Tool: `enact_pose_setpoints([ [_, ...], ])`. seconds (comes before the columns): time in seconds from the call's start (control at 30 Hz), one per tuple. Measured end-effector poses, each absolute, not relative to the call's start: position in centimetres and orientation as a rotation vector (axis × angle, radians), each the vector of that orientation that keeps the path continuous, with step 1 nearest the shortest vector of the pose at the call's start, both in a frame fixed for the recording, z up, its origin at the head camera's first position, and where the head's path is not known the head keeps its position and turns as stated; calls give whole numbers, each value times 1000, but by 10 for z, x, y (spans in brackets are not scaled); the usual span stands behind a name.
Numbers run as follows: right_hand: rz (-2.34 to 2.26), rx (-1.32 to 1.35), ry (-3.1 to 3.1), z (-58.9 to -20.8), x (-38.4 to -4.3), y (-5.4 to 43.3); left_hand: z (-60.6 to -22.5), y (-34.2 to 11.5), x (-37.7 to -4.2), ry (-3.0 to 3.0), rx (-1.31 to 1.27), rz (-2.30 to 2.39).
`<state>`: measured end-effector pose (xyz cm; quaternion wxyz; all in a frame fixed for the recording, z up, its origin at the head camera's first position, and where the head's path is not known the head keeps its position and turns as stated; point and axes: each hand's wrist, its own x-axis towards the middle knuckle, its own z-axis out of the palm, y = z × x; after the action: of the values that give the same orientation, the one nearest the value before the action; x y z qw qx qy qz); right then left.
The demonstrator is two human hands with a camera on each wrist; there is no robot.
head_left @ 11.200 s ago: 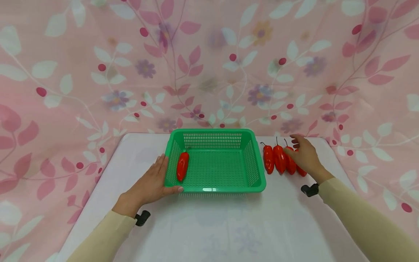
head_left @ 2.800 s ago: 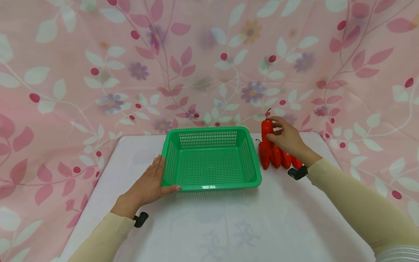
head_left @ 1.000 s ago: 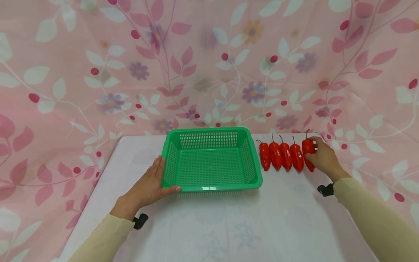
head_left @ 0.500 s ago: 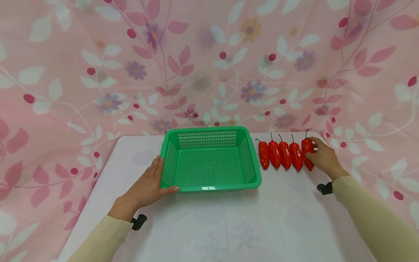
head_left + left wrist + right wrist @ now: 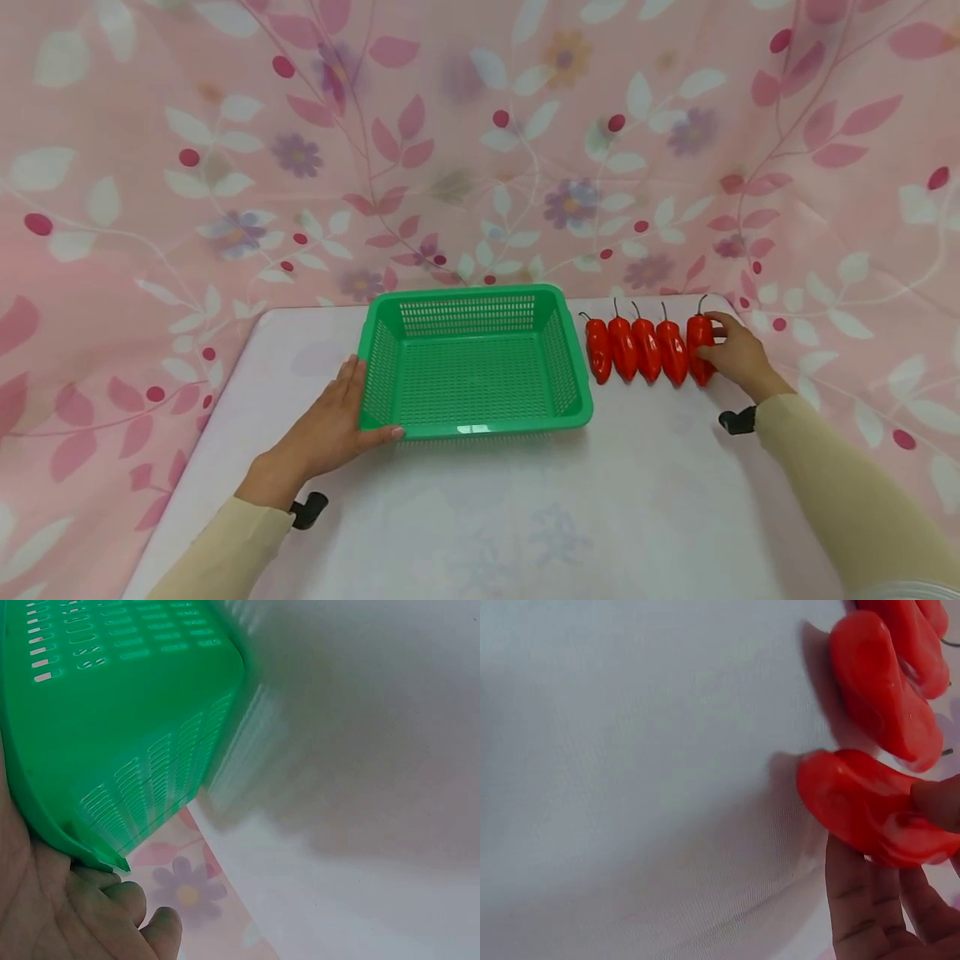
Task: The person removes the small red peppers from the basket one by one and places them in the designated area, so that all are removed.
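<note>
A green slotted plastic basket (image 5: 472, 429) stands on the white table with nothing in it. My left hand (image 5: 322, 429) rests along its left side, fingers straight and thumb on the front rim; the left wrist view shows the fingers (image 5: 127, 900) just below the rim. To the right of the basket lie several red peppers (image 5: 622, 348) in a row, stems toward the back. My right hand (image 5: 738, 358) holds the rightmost red pepper (image 5: 700, 348) between thumb and fingers. In the right wrist view this pepper (image 5: 847, 799) lies low over the cloth, beside its neighbour (image 5: 885, 690).
Pink floral cloth (image 5: 465, 150) hangs behind the table, right at its back edge. A white cover (image 5: 480, 517) lies over the tabletop, in front of the basket and to both sides of it.
The pepper seen inside the basket earlier is no longer there. My right hand has brought a pepper from above the row's left part to its right end and lowered it. My left hand stays put.
</note>
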<state>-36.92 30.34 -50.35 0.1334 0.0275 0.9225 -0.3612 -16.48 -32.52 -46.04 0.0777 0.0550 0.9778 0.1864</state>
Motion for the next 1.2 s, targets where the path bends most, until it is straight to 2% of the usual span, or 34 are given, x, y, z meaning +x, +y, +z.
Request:
enact_pose_setpoints([
  [1.2,-989,152,2747,-512,-359,291,-459,-326,-160,2932,168,548],
])
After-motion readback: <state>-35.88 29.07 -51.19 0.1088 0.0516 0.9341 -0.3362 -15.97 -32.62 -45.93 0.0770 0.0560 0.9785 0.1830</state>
